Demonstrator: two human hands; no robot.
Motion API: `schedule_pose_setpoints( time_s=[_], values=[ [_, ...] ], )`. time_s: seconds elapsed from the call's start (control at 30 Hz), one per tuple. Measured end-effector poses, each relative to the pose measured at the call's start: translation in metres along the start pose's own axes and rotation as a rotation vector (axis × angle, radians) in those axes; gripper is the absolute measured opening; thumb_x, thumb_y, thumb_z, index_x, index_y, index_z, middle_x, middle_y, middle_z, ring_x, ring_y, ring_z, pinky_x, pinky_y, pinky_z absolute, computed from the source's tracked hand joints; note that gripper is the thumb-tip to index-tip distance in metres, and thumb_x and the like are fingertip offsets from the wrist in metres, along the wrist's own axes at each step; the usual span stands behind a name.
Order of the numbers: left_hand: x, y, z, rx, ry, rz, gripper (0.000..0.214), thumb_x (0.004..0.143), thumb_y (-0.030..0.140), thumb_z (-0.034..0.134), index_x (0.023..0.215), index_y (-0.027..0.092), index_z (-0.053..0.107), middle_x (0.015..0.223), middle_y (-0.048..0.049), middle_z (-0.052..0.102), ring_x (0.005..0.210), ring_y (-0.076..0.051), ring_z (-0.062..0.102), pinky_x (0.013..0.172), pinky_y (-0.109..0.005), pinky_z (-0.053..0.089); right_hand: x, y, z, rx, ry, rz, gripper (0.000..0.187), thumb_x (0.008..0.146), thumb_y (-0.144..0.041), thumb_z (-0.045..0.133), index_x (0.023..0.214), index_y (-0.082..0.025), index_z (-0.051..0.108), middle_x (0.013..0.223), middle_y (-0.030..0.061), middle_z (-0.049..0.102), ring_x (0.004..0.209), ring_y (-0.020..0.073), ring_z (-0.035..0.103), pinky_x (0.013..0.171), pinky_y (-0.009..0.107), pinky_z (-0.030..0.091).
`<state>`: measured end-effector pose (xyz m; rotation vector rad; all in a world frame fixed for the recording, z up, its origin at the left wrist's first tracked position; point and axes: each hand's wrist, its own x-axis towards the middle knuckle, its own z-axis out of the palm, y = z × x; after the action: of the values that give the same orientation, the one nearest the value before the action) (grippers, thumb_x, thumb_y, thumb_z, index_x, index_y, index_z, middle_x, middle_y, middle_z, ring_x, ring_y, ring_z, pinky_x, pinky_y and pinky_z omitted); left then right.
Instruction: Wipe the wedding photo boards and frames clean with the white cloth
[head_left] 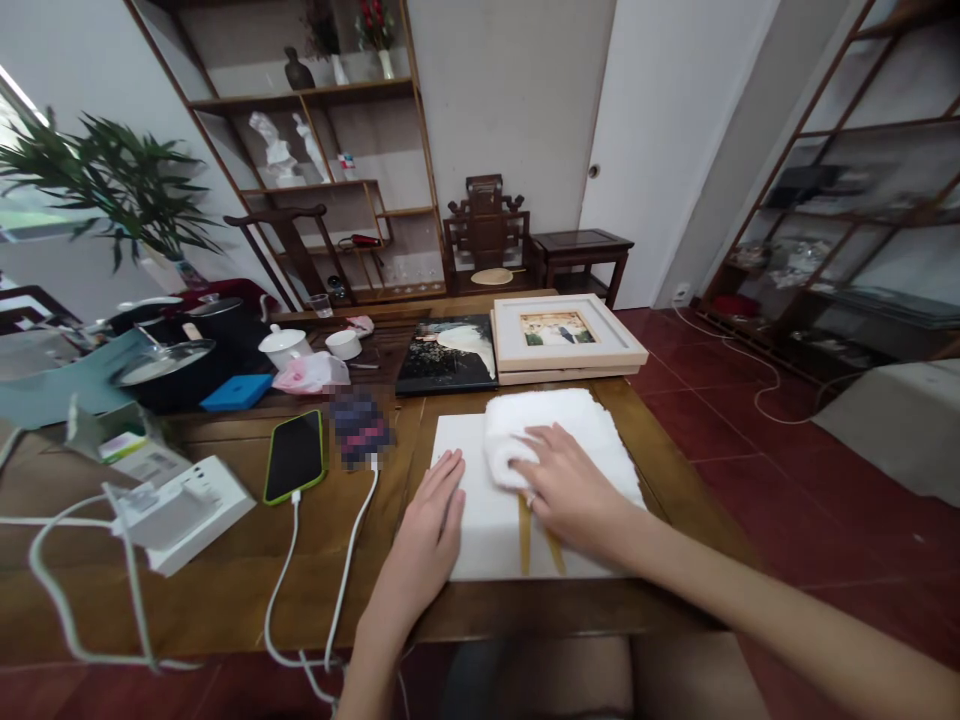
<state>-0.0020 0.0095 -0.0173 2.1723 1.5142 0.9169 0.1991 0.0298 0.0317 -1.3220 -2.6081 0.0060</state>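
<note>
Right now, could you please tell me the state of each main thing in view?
Left hand: flat, at the white panel's left edge
Right hand: on the white towel
White towel: folded, on the panel
White panel: lying flat, partly covered
Phone: plugged in, screen dark
Small carton: open
White pot: lidded
Framed picture: face up

Red-tiled floor [724, 490] seen below a pale wall [517, 110]
A carved chair [484, 228] is flanked by wooden shelves [337, 185] and a dark side table [585, 242].
</note>
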Motion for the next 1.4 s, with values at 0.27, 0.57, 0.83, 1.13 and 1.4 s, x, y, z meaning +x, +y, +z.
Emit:
schedule_pose_setpoints(
  time_s=[0.27,0.57,0.83,1.13,1.4],
  values=[
    [0.001,0.002,-0.002,0.008,-0.034,-0.014,0.04,0.093,0.026,0.035,0.13,0.017,0.048,0.142,-0.0102,0.044,0.134,-0.02,0.035,0.113,-0.045,0.026,-0.073,-0.051,0.003,0.102,-0.039,-0.207,0.016,0.078,-0.035,0.06,0.085,-0.024,0.07,0.133,0.0117,0.05,0.124,0.0367,0.038,0.103,0.06,0.024],
    [0.001,0.001,-0.001,-0.003,-0.003,0.01,0.041,0.092,0.024,0.035,0.129,0.012,0.049,0.14,-0.0137,0.047,0.134,-0.021,0.037,0.112,-0.044,0.028,-0.002,0.005,-0.004,0.11,-0.025,-0.062,0.037,0.064,-0.005,0.054,0.097,-0.015,0.065,0.141,0.0138,0.041,0.135,0.0352,0.021,0.105,0.054,0.027],
    [0.001,-0.001,0.0,-0.03,0.014,-0.011,0.04,0.091,0.023,0.036,0.128,0.017,0.051,0.139,-0.0108,0.048,0.132,-0.022,0.039,0.111,-0.045,0.029,0.007,-0.017,-0.005,0.029,-0.09,-0.155,0.034,0.075,-0.012,0.054,0.107,-0.015,0.065,0.135,0.0156,0.049,0.132,0.0364,0.03,0.106,0.058,0.02],
    [0.0,-0.002,0.0,-0.001,-0.026,-0.01,0.042,0.092,0.023,0.032,0.129,0.013,0.049,0.141,-0.0121,0.045,0.134,-0.021,0.036,0.112,-0.046,0.027,-0.047,-0.053,-0.01,0.133,-0.214,-0.246,0.022,0.08,-0.031,0.058,0.094,-0.021,0.07,0.141,0.0135,0.042,0.133,0.0388,0.026,0.105,0.059,0.024],
    [0.002,0.004,-0.003,-0.049,0.043,-0.024,0.041,0.092,0.025,0.034,0.128,0.015,0.051,0.139,-0.0112,0.048,0.131,-0.021,0.041,0.112,-0.043,0.029,0.031,-0.005,-0.005,-0.041,-0.061,-0.031,0.035,0.079,-0.012,0.048,0.112,-0.011,0.062,0.13,0.0187,0.053,0.128,0.0355,0.036,0.102,0.054,0.03]
  ],
)
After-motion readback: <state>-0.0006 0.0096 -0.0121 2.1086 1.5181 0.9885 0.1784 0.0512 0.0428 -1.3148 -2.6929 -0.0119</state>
